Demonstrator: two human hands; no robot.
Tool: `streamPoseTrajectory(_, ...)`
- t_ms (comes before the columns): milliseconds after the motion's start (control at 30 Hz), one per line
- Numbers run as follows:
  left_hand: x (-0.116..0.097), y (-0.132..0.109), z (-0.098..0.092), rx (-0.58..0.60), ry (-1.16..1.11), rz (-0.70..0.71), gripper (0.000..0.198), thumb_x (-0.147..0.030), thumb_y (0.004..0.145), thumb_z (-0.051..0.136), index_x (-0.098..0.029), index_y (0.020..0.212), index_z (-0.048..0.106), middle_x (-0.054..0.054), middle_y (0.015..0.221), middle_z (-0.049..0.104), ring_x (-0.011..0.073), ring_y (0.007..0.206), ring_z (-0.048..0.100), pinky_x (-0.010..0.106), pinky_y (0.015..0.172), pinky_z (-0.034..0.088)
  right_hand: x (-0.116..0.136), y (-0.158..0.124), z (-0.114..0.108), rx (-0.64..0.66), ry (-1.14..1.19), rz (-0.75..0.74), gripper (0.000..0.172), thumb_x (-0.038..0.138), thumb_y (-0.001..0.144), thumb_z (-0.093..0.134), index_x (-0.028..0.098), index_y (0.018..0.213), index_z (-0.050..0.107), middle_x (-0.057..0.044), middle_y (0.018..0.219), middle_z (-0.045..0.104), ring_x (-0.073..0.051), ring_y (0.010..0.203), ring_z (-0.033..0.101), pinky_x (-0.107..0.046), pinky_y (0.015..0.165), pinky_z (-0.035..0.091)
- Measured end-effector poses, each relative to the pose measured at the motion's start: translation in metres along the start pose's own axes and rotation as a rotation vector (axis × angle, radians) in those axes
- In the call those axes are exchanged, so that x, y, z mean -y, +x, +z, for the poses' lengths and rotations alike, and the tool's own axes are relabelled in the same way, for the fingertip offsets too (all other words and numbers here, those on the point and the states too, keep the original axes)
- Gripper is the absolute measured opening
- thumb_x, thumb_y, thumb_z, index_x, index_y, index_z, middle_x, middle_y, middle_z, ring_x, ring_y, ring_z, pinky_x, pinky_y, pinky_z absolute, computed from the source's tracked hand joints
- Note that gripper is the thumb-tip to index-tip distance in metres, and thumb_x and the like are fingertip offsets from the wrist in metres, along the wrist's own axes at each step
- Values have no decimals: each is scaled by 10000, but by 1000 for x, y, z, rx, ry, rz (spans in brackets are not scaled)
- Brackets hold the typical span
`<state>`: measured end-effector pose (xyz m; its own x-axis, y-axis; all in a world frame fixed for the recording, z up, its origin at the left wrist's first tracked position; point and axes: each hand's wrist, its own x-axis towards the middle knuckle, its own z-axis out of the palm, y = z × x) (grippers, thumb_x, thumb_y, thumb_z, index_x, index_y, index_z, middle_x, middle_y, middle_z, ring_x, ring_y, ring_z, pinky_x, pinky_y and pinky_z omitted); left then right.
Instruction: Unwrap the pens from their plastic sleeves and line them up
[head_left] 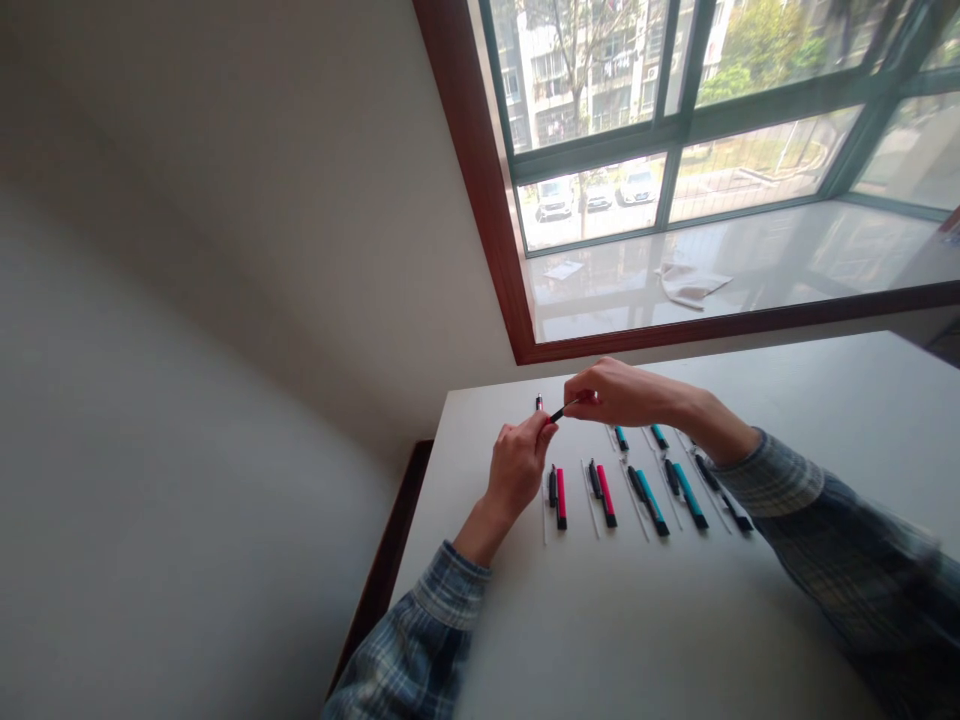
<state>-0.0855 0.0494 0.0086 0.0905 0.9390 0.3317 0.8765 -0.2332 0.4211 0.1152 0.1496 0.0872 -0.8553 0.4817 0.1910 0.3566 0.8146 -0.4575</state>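
My left hand (521, 455) is closed, its thumb and fingers pinching a black pen part (557, 414) that points up toward the right. My right hand (609, 392) is closed from above around a red pen part (588, 397), mostly hidden by the fingers. The two parts line up between my hands; whether they are joined I cannot tell. Just behind my left hand lies another pen (538, 402), partly covered. Below my hands is a row of pen parts: red barrels (561, 497), teal barrels (651, 500), black upper parts (595, 478) and thin white refills (590, 500).
All this is on a white table (600, 620). Farther back, teal pen parts (621, 437) lie partly under my right arm, and a black pen barrel (737, 514) sits by its sleeve. A window with a red-brown frame (517, 330) and a wall (225, 400) border the table.
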Motion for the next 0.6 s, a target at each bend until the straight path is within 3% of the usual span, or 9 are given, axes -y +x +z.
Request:
streamPoseTrajectory(100,0,0,-1,8,-14,5,389,-452,1103,323,-227,926,587,-10,735,654,163,606,546,293,688,390,0,0,0,23,-24,24,478,398,1026,488,170,636,647,6,539,522,-107,514,358,-314,552,261)
streamPoseTrajectory(267,2,0,0,5,-7,3,377,-457,1098,339,-233,931,593,-7,738,666,169,608,556,291,678,388,0,-1,-2,21,55,-23,180,343,922,659,197,975,750,-24,765,693,-136,649,571,-277,594,362)
streamPoseTrajectory(333,3,-1,1,9,2,13,383,-461,1099,333,-235,936,596,-10,720,659,169,598,548,293,684,389,0,-1,-2,4,35,-22,163,304,938,627,191,915,742,-16,727,672,-127,625,542,-279,582,350)
streamPoseTrajectory(500,1,-1,-1,15,4,19,388,-472,1099,329,-237,971,610,-21,692,643,161,579,530,291,700,400,0,1,3,12,-32,17,493,414,1045,474,177,633,603,21,526,483,-99,501,333,-312,523,247)
streamPoseTrajectory(600,2,0,-1,16,12,27,384,-475,1096,339,-237,971,613,-20,701,647,158,581,525,291,703,395,-1,2,5,15,-21,44,507,437,1035,500,172,618,617,5,538,525,-98,499,365,-314,526,253)
